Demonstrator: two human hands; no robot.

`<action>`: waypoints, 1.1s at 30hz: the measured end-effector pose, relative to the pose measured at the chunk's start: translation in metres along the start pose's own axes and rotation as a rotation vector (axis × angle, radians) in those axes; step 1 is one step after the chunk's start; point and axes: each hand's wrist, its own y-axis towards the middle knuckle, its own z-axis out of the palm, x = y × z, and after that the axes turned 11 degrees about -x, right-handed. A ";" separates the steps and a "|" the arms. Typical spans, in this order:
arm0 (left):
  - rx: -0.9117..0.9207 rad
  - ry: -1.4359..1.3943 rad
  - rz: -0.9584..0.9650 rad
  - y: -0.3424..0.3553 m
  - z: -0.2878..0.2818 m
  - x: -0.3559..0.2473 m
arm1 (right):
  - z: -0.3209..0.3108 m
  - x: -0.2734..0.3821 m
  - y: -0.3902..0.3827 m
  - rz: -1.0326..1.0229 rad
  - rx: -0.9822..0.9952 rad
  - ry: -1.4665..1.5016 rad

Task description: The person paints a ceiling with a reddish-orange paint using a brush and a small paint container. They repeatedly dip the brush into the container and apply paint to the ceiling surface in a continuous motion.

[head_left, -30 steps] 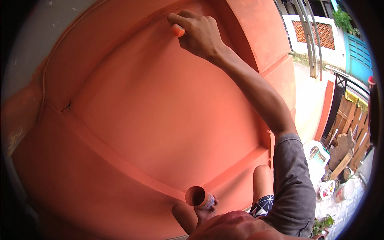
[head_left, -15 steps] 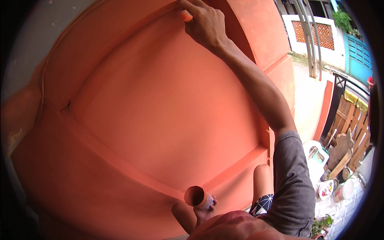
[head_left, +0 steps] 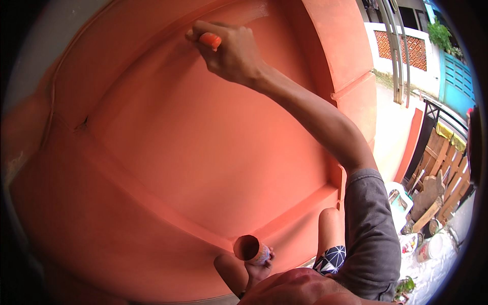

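Observation:
High on the orange-painted wall [head_left: 203, 137], my right hand [head_left: 231, 53] is closed around a paintbrush, whose orange handle end [head_left: 210, 40] sticks out of the fist. The hand covers its bristles. Low down near my knees, my left hand [head_left: 262, 267] grips a round cup-shaped paint can [head_left: 247, 247], its open mouth facing up and its inside dark. How much is in it cannot be made out. Near the wall's top, right of my right hand, a paler, shiny streak [head_left: 260, 11] shows on the surface.
Raised ledges border the wall panel, with a small dark gap [head_left: 83, 123] at the left corner. To the right are a white plastic chair [head_left: 399, 203], wooden boards [head_left: 439, 162], a white bucket [head_left: 431, 249], a potted plant [head_left: 405, 288] and a dark metal gate [head_left: 426, 122].
My right hand has moved left and down along the wall with the paintbrush. The shiny streak has come into view. My left hand and the can stay nearly where they were.

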 end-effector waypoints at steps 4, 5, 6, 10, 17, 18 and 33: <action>0.072 -0.021 -0.012 -0.003 -0.007 -0.008 | -0.036 -0.065 0.026 -0.084 -0.256 -0.395; 0.073 -0.028 -0.029 0.004 -0.009 -0.011 | -0.042 -0.084 0.033 -0.056 -0.244 -0.566; 0.062 -0.034 -0.030 0.003 -0.013 -0.016 | -0.039 -0.084 0.030 -0.081 -0.262 -0.601; 0.059 -0.027 0.012 0.001 -0.024 -0.023 | 0.027 -0.044 0.006 -0.124 -0.137 -0.601; 0.101 -0.058 0.049 0.004 -0.022 -0.016 | 0.139 0.125 -0.022 -0.217 0.161 0.000; 0.105 -0.064 0.060 0.000 -0.017 -0.014 | 0.145 0.141 -0.021 -0.186 0.184 0.119; 0.196 -0.021 0.202 -0.016 -0.023 -0.030 | -0.034 -0.074 0.021 0.292 -0.322 -0.542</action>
